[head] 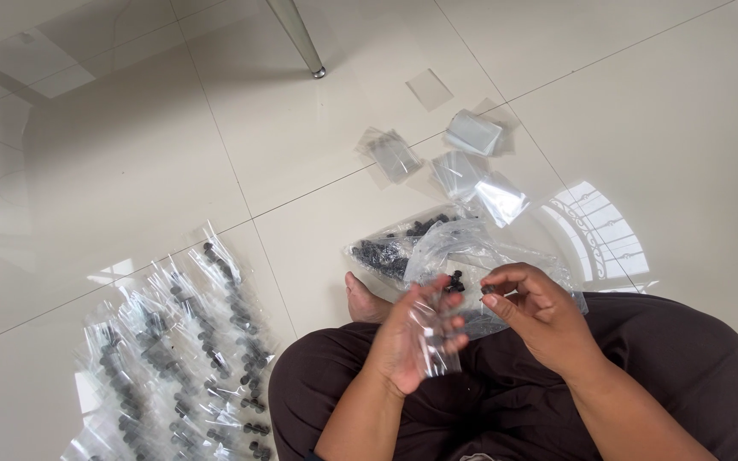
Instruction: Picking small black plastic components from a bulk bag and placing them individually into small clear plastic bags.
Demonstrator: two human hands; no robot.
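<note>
My left hand (412,337) holds a small clear plastic bag (436,341) against its palm and fingers. My right hand (535,312) pinches a small black part (488,290) between thumb and forefinger, close to the small bag's mouth. One more small black part (454,283) shows just above my left fingers. Just beyond both hands lies a large clear bag (403,248) with several loose black parts inside. I sit cross-legged on the tiled floor in dark trousers (668,358).
Rows of small filled clear bags (190,358) lie on the floor at my left. Several empty clear bags (471,162) are scattered ahead. A metal furniture leg (301,38) stands at the top. My bare foot (365,299) shows by the left hand.
</note>
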